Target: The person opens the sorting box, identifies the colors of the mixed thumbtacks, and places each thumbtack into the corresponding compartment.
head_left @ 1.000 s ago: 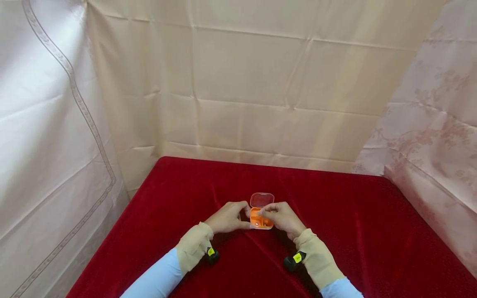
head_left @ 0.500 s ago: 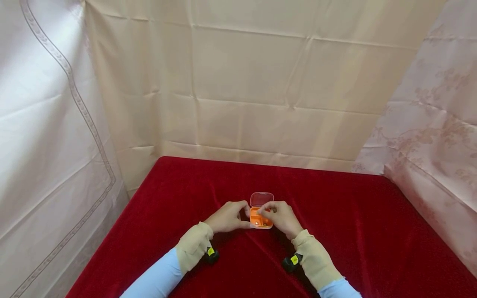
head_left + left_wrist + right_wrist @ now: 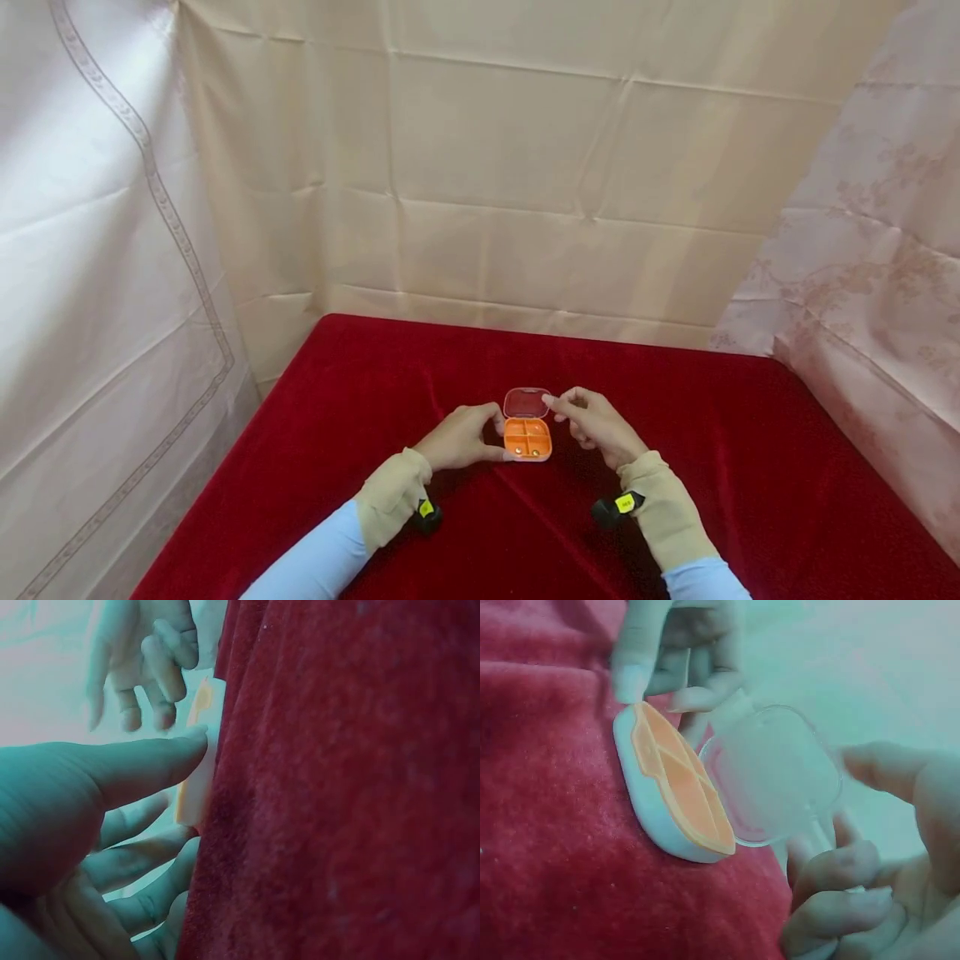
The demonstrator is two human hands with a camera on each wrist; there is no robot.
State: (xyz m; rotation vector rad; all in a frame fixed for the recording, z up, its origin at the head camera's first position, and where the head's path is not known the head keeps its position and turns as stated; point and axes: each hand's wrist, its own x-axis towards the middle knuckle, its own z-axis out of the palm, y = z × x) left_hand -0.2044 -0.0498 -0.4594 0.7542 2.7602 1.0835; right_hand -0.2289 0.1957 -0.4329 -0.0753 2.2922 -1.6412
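Observation:
An orange and white pill box [image 3: 516, 428] with four-part dividers lies on the red cloth, its clear lid [image 3: 527, 402] raised away behind it. Small shiny bits [image 3: 536, 452] show in the two near compartments. My left hand [image 3: 461, 437] holds the box at its left side, thumb at the near corner and fingers at the far one; the left wrist view shows the thumb [image 3: 169, 757] against the white wall. My right hand [image 3: 596, 423] is beside the lid, one fingertip right at its right edge in the right wrist view, other fingers [image 3: 832, 877] loosely bent.
Red velvety cloth [image 3: 420, 358] covers the table. A beige curtain [image 3: 487, 167] hangs behind it, with pale curtains [image 3: 877, 250] at both sides. Black wrist cameras [image 3: 611, 510] sit under each wrist.
My right hand has drawn back from over the compartments, moving right and up to the lid's edge, so the whole divided tray shows. The left hand and the box have stayed in place.

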